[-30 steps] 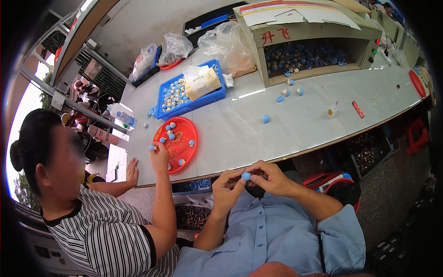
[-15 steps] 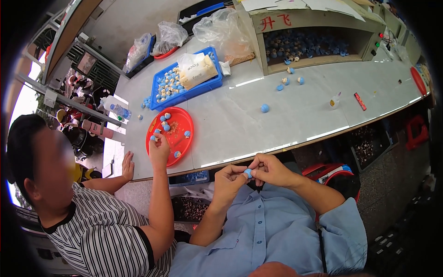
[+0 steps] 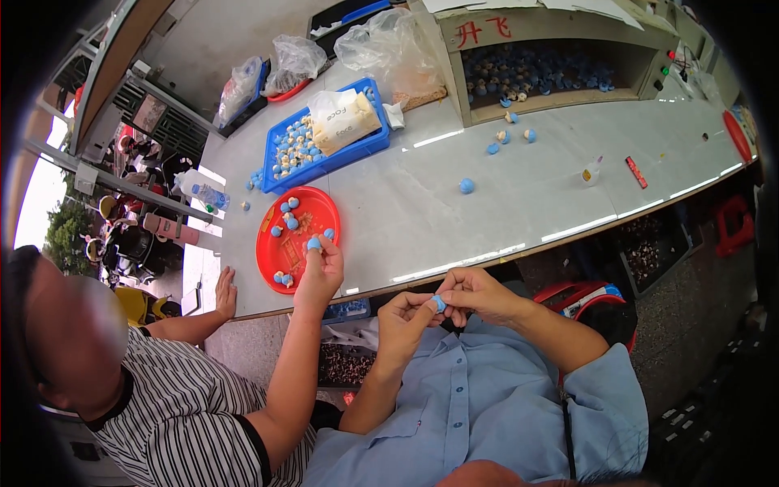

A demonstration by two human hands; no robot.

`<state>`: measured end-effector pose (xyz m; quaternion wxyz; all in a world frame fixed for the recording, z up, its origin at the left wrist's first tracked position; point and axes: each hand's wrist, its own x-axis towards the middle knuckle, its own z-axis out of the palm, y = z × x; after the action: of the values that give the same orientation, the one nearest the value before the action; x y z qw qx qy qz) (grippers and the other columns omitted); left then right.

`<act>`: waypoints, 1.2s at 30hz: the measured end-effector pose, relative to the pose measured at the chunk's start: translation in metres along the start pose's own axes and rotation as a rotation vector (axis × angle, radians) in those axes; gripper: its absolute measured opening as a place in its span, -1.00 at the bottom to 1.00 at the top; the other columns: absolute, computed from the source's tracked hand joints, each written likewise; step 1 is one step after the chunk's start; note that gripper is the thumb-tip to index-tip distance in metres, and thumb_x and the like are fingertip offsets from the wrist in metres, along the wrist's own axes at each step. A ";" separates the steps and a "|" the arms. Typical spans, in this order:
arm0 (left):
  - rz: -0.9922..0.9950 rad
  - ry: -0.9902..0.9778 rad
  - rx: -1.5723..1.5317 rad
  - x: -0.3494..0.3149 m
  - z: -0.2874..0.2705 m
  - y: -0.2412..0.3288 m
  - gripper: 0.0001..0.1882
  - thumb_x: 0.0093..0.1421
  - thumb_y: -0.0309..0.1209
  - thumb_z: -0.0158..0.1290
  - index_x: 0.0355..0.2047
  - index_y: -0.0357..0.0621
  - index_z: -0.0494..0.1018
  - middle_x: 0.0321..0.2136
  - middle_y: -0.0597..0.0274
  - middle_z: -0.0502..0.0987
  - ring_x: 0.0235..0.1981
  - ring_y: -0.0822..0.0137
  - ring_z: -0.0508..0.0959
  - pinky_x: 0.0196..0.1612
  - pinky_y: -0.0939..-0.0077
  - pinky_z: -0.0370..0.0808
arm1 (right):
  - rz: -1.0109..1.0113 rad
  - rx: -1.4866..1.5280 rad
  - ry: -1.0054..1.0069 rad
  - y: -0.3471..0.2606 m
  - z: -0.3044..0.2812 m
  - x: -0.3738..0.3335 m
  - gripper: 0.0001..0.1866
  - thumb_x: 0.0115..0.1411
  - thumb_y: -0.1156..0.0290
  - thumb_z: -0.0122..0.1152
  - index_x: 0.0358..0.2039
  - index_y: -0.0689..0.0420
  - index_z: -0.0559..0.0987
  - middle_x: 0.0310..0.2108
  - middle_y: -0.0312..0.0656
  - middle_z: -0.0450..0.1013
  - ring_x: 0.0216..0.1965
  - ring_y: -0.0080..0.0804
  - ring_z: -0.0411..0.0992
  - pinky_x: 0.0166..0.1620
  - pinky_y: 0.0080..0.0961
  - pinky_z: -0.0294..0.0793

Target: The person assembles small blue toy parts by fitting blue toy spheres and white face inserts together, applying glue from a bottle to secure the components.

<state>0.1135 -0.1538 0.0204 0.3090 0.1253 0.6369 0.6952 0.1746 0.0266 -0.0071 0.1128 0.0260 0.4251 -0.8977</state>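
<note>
Between my two hands, just off the table's front edge, is a small round blue piece (image 3: 439,303). My left hand (image 3: 406,321) pinches it from one side with thumb and fingers. From the other side my right hand (image 3: 472,295) closes on it too, its thumb and fingertips meeting there. Most of the piece is hidden by my fingers. Farther off on the table lies a loose blue ball-shaped piece (image 3: 466,186). A co-worker's hand (image 3: 321,272) at my left holds a similar blue piece (image 3: 314,243) over a red plate (image 3: 268,264).
A blue tray (image 3: 329,172) of blue-and-cream pieces, partly covered by a bag, stands behind the plate. At the back, a box-like cabinet (image 3: 454,81) holds many more. A small bottle (image 3: 591,172) and a red stick-like item (image 3: 636,172) lie to the right on the table (image 3: 389,219).
My hands stay nearly in place, both still on the blue piece. The co-worker's hand has moved right across the red plate with a piece, and pieces now lie at the plate's near edge.
</note>
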 end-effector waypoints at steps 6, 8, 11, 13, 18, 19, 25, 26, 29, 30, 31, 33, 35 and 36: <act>0.003 -0.007 -0.007 -0.002 -0.002 0.000 -0.82 0.24 -0.49 0.10 -0.23 -0.39 0.45 -0.38 0.07 0.60 -0.41 0.42 0.62 -0.32 0.63 0.57 | -0.001 0.013 -0.006 -0.001 0.002 0.001 -0.83 0.27 0.38 0.14 -0.31 0.24 0.46 -0.52 -0.21 0.50 -0.61 -0.58 0.46 -0.56 -0.68 0.46; 0.001 -0.006 -0.016 -0.003 -0.002 0.001 -0.82 0.24 -0.49 0.10 -0.22 -0.39 0.45 -0.38 0.06 0.60 -0.41 0.42 0.62 -0.32 0.62 0.57 | 0.001 0.023 -0.013 0.000 0.001 0.002 -0.83 0.27 0.38 0.14 -0.31 0.24 0.46 -0.52 -0.22 0.49 -0.62 -0.58 0.45 -0.57 -0.69 0.45; 0.002 -0.008 -0.028 -0.004 -0.002 0.001 -0.82 0.24 -0.49 0.10 -0.22 -0.39 0.44 -0.37 0.05 0.60 -0.40 0.41 0.62 -0.32 0.62 0.58 | 0.000 0.046 -0.017 -0.001 0.003 0.001 -0.83 0.28 0.38 0.14 -0.31 0.24 0.46 -0.53 -0.22 0.49 -0.63 -0.59 0.43 -0.58 -0.69 0.43; 0.003 -0.014 -0.030 -0.006 -0.002 0.000 -0.82 0.24 -0.49 0.10 -0.22 -0.39 0.44 -0.36 0.05 0.59 -0.40 0.41 0.62 -0.32 0.62 0.58 | -0.005 0.061 -0.012 -0.001 0.004 0.002 -0.83 0.28 0.38 0.14 -0.31 0.24 0.46 -0.53 -0.21 0.48 -0.64 -0.60 0.41 -0.59 -0.69 0.41; 0.065 0.020 -0.055 -0.013 0.004 0.001 -0.80 0.24 -0.50 0.08 -0.19 -0.41 0.41 -0.33 0.00 0.58 -0.37 0.32 0.63 -0.29 0.55 0.61 | -0.053 0.046 -0.028 0.004 0.004 0.003 -0.82 0.27 0.35 0.17 -0.31 0.22 0.46 -0.51 -0.25 0.45 -0.63 -0.68 0.32 -0.60 -0.74 0.26; 0.060 0.010 -0.049 -0.014 0.004 0.001 -0.80 0.24 -0.50 0.08 -0.19 -0.41 0.41 -0.33 0.00 0.58 -0.37 0.32 0.63 -0.29 0.55 0.61 | -0.061 0.052 -0.021 0.004 0.003 0.003 -0.82 0.27 0.35 0.17 -0.31 0.22 0.46 -0.51 -0.25 0.45 -0.63 -0.68 0.32 -0.60 -0.74 0.26; 0.111 -0.077 -0.091 -0.022 0.008 -0.004 -0.69 0.16 -0.64 0.13 -0.09 -0.42 0.35 -0.24 -0.03 0.55 -0.26 0.28 0.63 -0.15 0.52 0.60 | -0.100 0.103 -0.068 0.012 0.002 0.003 -0.80 0.25 0.30 0.23 -0.36 0.14 0.46 -0.50 -0.34 0.42 -0.58 -0.73 0.25 -0.59 -0.77 0.15; 0.146 -0.065 -0.073 -0.024 0.010 -0.004 -0.68 0.15 -0.64 0.14 -0.09 -0.42 0.36 -0.25 -0.03 0.55 -0.27 0.26 0.63 -0.16 0.48 0.61 | -0.106 0.130 -0.077 0.013 0.004 0.003 -0.79 0.24 0.29 0.24 -0.38 0.13 0.45 -0.50 -0.34 0.41 -0.58 -0.73 0.25 -0.59 -0.77 0.14; 0.193 -0.052 -0.033 -0.027 0.014 -0.002 -0.66 0.12 -0.65 0.17 -0.10 -0.42 0.36 -0.26 -0.03 0.54 -0.28 0.25 0.63 -0.16 0.43 0.62 | -0.123 0.152 -0.087 0.017 0.004 0.002 -0.77 0.25 0.27 0.23 -0.40 0.13 0.43 -0.54 -0.35 0.39 -0.61 -0.74 0.20 -0.61 -0.75 0.10; 0.206 -0.047 -0.011 -0.028 0.014 -0.001 -0.64 0.11 -0.66 0.18 -0.09 -0.42 0.36 -0.26 -0.03 0.55 -0.28 0.25 0.63 -0.16 0.41 0.62 | -0.133 0.146 -0.091 0.019 0.004 0.003 -0.75 0.27 0.26 0.21 -0.41 0.14 0.41 -0.57 -0.36 0.37 -0.64 -0.76 0.15 -0.62 -0.73 0.06; 0.206 -0.048 -0.011 -0.028 0.012 -0.003 -0.64 0.11 -0.66 0.18 -0.09 -0.42 0.36 -0.26 -0.03 0.55 -0.28 0.25 0.63 -0.16 0.41 0.62 | -0.133 0.147 -0.091 0.019 0.005 0.002 -0.75 0.27 0.26 0.21 -0.41 0.14 0.41 -0.57 -0.36 0.37 -0.64 -0.76 0.15 -0.62 -0.73 0.06; 0.292 -0.062 0.095 -0.029 0.009 -0.006 -0.62 0.09 -0.66 0.21 -0.08 -0.38 0.38 -0.28 0.06 0.55 -0.28 0.37 0.61 -0.17 0.57 0.57 | -0.097 0.184 -0.111 0.019 0.008 0.000 -0.73 0.28 0.24 0.19 -0.43 0.12 0.40 -0.58 -0.36 0.36 -0.65 -0.75 0.14 -0.63 -0.72 0.04; 0.355 -0.052 0.179 -0.030 0.011 -0.004 -0.61 0.08 -0.65 0.23 -0.09 -0.38 0.39 -0.30 0.08 0.55 -0.31 0.39 0.60 -0.21 0.59 0.57 | -0.090 0.191 -0.118 0.018 0.010 -0.001 -0.73 0.28 0.23 0.18 -0.42 0.13 0.40 -0.57 -0.36 0.35 -0.65 -0.75 0.14 -0.63 -0.73 0.05; 0.417 -0.042 0.262 -0.030 0.011 -0.002 -0.60 0.06 -0.64 0.25 -0.09 -0.38 0.39 -0.32 0.09 0.56 -0.34 0.42 0.60 -0.25 0.60 0.56 | -0.083 0.198 -0.124 0.017 0.011 -0.002 -0.73 0.29 0.22 0.17 -0.42 0.13 0.41 -0.57 -0.36 0.35 -0.65 -0.74 0.15 -0.62 -0.73 0.06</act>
<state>0.1444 -0.1625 0.0265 0.1533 0.3074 0.6753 0.6527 0.1807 0.0075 -0.0125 0.0987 -0.0362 0.3272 -0.9391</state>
